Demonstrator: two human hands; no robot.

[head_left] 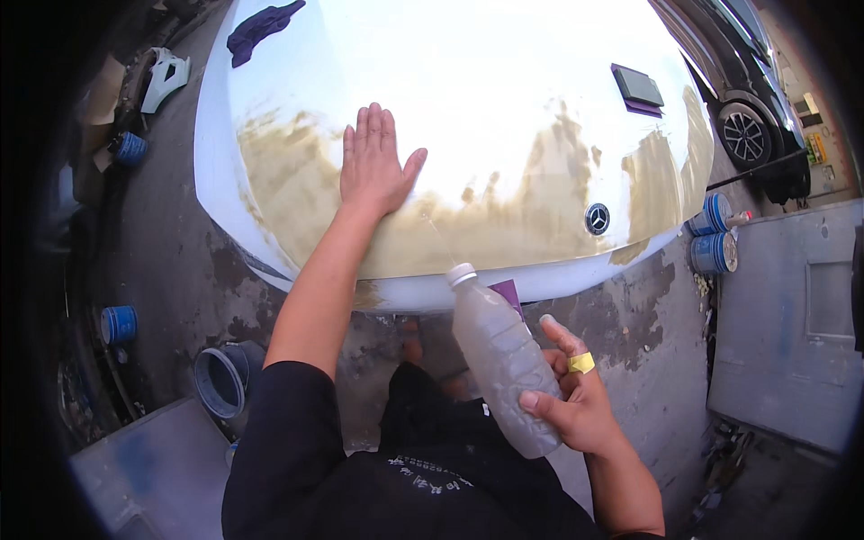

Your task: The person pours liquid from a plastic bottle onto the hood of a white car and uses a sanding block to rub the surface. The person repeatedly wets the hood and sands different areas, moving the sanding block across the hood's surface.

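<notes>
My left hand (375, 162) lies flat on a white car panel (315, 54) with yellowish-brown patches, its fingers stretched out. My right hand (580, 396) is closed round a clear plastic bottle (495, 360) of cloudy liquid, with yellow tape round one finger. The bottle tilts toward the panel, and a thin jet runs from its white cap. Behind it shows a purple sheet (506, 291); I cannot tell whether my hand holds it. A round emblem (597, 219) sits on the panel, a dark cloth (261, 31) at its upper left, a pad (637, 85) at upper right.
Blue tins (713, 254) stand right of the panel, another (119, 325) at left. A grey bucket (220, 382) is at lower left. A grey loose panel (783, 315) is at right, a dark car (747, 144) behind it. A white part (164, 81) lies at upper left.
</notes>
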